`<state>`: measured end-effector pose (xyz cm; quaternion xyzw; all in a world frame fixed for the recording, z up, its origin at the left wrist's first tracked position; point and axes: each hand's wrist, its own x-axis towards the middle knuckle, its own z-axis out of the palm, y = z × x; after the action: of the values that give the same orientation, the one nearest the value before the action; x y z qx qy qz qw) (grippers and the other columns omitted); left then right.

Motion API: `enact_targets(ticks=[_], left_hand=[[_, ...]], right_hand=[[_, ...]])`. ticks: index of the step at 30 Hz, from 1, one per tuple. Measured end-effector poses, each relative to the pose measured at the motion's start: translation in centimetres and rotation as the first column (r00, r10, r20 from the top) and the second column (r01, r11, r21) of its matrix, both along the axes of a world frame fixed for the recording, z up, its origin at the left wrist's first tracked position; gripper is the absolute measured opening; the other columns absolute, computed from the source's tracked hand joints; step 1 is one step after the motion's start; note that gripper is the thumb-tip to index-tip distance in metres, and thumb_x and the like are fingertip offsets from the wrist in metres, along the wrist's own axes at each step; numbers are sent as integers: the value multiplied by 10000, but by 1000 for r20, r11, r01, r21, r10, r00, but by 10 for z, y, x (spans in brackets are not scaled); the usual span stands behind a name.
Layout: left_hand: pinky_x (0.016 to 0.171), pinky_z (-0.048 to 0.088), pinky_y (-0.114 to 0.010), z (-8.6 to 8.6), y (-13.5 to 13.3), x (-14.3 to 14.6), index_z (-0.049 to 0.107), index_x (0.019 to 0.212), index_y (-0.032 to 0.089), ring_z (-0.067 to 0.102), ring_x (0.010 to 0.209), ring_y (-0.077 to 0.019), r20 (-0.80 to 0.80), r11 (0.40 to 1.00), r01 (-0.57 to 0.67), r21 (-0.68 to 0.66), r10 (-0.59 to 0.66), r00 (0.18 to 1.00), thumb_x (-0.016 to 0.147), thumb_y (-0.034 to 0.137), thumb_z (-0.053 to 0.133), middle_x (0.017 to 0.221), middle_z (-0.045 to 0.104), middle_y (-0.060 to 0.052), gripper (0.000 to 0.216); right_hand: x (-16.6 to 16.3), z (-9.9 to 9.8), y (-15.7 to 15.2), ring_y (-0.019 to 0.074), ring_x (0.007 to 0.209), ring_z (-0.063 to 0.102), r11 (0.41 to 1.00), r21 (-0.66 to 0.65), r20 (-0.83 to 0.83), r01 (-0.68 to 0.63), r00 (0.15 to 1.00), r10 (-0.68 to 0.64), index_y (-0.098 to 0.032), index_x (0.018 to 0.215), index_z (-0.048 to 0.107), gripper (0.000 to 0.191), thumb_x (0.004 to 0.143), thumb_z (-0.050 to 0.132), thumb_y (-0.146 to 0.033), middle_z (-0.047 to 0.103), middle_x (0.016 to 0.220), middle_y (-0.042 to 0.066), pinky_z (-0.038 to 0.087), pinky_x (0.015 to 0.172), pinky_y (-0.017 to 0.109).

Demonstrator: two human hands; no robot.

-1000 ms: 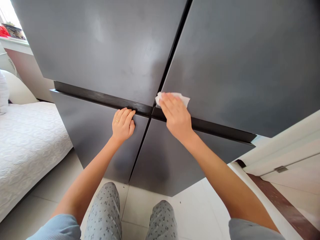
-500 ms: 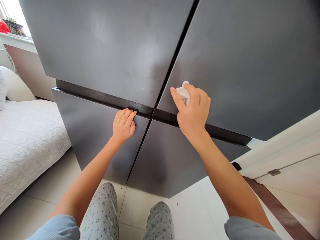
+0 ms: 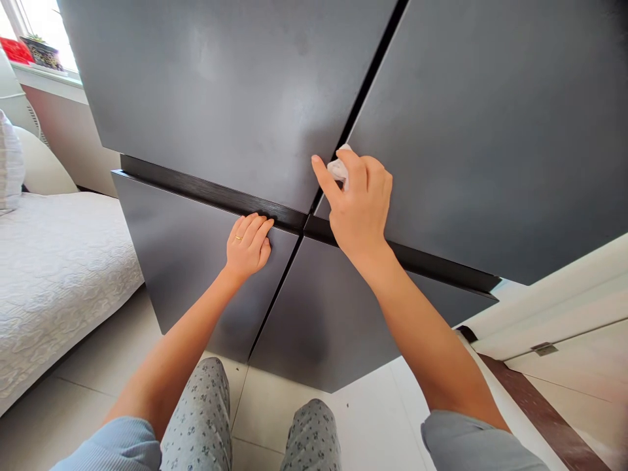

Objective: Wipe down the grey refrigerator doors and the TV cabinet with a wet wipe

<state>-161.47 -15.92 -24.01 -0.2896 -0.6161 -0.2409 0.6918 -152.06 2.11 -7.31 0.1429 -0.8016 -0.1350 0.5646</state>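
Note:
A dark grey four-door refrigerator [image 3: 210, 98] fills most of the view. My left hand [image 3: 249, 244] has its fingers hooked over the top edge of the lower left door [image 3: 196, 255], in the black recess. Between the fingers of my right hand [image 3: 363, 203] is a crumpled white wipe [image 3: 338, 169], partly hidden by them. That hand is at the upper right door [image 3: 466, 144], beside the black gap between the two upper doors, with its thumb stretched across toward the upper left door.
On the left stands a sofa or bed with a white quilted cover [image 3: 73, 261]. A potted plant [image 3: 44, 52] sits on the windowsill behind it. A white door frame [image 3: 564, 307] is close on the right. Pale tiles [image 3: 265, 399] lie below.
My right hand has moved left and slightly up with the wipe, reaching the gap between the upper doors. My left hand keeps its hold on the lower left door's edge.

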Motion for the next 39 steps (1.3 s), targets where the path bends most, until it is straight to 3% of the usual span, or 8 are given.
enact_targets(ticks=[8, 17, 21, 25, 27, 30, 35, 39], left_hand=[[1150, 427, -394, 0, 1, 1, 672, 1261, 102, 661, 1190, -257, 4, 999, 30, -12, -30, 1000, 925, 157, 482, 1183, 730, -130, 390], [1148, 442, -393, -1, 1, 0, 671, 1257, 112, 677, 1181, -257, 1, 1000, 20, -6, -20, 1000, 920, 152, 477, 1183, 734, -120, 391], [1154, 436, -393, 0, 3, 1, 667, 1273, 119, 678, 1190, -255, 7, 999, 32, 4, -32, 999, 912, 140, 486, 1190, 735, -118, 404], [1155, 435, -385, 0, 3, 2, 670, 1260, 123, 683, 1179, -246, 0, 999, 32, 5, -32, 999, 913, 138, 488, 1185, 742, -105, 393], [1155, 436, -382, 1, 3, 3, 671, 1252, 123, 683, 1174, -243, -10, 1000, 17, 6, -17, 1000, 921, 146, 485, 1188, 742, -103, 380], [1160, 432, -383, 0, 3, 2, 670, 1257, 120, 678, 1185, -243, 2, 1000, 15, 4, -15, 1000, 921, 147, 484, 1194, 740, -107, 385], [1160, 428, -386, -1, 3, 1, 669, 1257, 114, 673, 1197, -243, -3, 999, 34, 2, -34, 999, 906, 134, 484, 1184, 741, -111, 397], [1149, 436, -390, 0, -1, 1, 671, 1259, 106, 674, 1189, -252, 1, 1000, 18, -13, -18, 1000, 919, 149, 474, 1188, 736, -124, 395]], right_hand=[[2, -7, -7, 282, 1373, 548, 1000, -20, 0, 19, 1000, -19, -327, 1429, 619, 440, 1106, 325, -277, 643, 1415, 91, 493, 1130, 511], [-27, 75, -21, 156, 1514, 445, 993, 32, -177, -114, 977, 118, -139, 1395, 640, 590, 1151, 117, -265, 584, 1525, 84, 359, 1293, 396], [-31, 35, -18, 143, 1556, 373, 979, 111, -30, -170, 984, 174, -179, 1520, 533, 540, 1121, 171, -133, 471, 1615, 40, 304, 1347, 407], [-23, -37, -5, 177, 1460, 517, 915, 276, 159, -293, 953, 257, -205, 1477, 590, 472, 1093, 336, -101, 574, 1526, 38, 479, 1259, 366], [-18, -51, 0, 181, 1363, 619, 848, 358, 294, -392, 909, 296, -200, 1404, 654, 422, 1072, 421, -83, 663, 1425, 44, 558, 1187, 349], [-11, -31, -3, 176, 1363, 621, 797, 363, 357, -483, 862, 360, -225, 1362, 680, 381, 1068, 470, -105, 671, 1416, 26, 558, 1188, 349], [-33, 39, -48, 193, 1501, 476, 918, 15, 175, -396, 905, 388, -308, 1305, 692, 388, 1137, 342, -307, 628, 1472, -49, 323, 1345, 507], [-78, 45, -92, 226, 1562, 380, 876, -102, 117, -471, 869, 481, -270, 1351, 656, 396, 1133, 330, -327, 625, 1475, 7, 246, 1359, 552]])
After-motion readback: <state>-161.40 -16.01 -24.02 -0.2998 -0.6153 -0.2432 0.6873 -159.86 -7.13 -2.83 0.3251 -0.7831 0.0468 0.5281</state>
